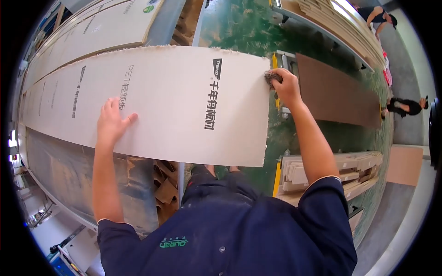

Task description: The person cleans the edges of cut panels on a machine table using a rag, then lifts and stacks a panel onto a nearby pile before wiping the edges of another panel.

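White board (168, 106), overhanging the worktable (64, 161), could slide if the left hand (113, 122), spread open and empty on it, presses too lightly while the right hand (287, 86), curled round a dark wad (272, 79), pushes its end.

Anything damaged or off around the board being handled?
Yes: the white board has a ragged, fuzzy far edge, unlike its cleaner near edge. Pale dust or debris litters the green floor beyond it. The right hand holds a dark wad at the board's right end.
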Demonstrator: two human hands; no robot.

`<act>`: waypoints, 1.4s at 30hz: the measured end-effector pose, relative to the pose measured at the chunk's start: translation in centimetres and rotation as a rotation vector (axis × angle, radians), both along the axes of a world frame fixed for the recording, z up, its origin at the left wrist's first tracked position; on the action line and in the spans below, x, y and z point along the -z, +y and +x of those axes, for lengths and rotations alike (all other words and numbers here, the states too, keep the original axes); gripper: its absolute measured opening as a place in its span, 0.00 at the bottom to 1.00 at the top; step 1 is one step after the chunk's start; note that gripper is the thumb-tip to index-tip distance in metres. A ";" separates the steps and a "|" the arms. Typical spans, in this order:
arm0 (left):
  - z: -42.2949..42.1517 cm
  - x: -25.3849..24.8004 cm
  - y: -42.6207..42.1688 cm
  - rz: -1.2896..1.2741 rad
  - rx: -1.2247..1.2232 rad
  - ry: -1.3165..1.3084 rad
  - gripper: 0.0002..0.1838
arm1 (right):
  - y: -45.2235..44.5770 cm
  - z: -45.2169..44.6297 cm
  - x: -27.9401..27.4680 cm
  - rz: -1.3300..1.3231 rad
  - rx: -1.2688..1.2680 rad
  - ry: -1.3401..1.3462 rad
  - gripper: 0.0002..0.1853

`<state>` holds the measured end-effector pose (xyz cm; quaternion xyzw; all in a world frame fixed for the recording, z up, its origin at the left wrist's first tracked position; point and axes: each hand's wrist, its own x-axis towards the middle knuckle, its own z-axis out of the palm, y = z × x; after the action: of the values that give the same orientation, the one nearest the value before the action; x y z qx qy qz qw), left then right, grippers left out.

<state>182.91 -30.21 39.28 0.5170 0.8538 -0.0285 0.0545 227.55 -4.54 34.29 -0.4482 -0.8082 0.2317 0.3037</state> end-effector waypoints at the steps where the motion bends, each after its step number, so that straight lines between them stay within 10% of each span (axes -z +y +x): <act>1: 0.0 0.0 0.2 0.003 0.006 0.001 0.44 | -0.6 0.4 0.3 -0.105 -0.002 0.038 0.11; 13: -0.5 1.0 0.3 0.004 0.027 0.014 0.43 | -23.0 7.6 -1.9 -0.440 -0.197 0.082 0.13; 22: -2.0 2.1 0.3 -0.002 0.083 0.041 0.43 | -11.0 6.8 -4.1 -0.400 0.210 0.382 0.10; 32: -2.0 2.4 0.4 0.013 0.122 0.045 0.42 | -24.5 9.3 -0.7 -0.505 -0.383 0.070 0.12; 38: -1.5 1.7 0.6 -0.004 0.112 0.047 0.43 | -22.4 11.8 -5.0 -0.691 0.278 0.606 0.08; 42: -1.4 1.4 0.7 0.003 0.091 0.024 0.42 | -17.3 8.8 -4.9 -0.395 0.425 0.318 0.05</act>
<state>181.50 -29.50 37.92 0.5551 0.8299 -0.0362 0.0420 236.36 -21.86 39.16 -0.6154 -0.5785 0.3824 0.3747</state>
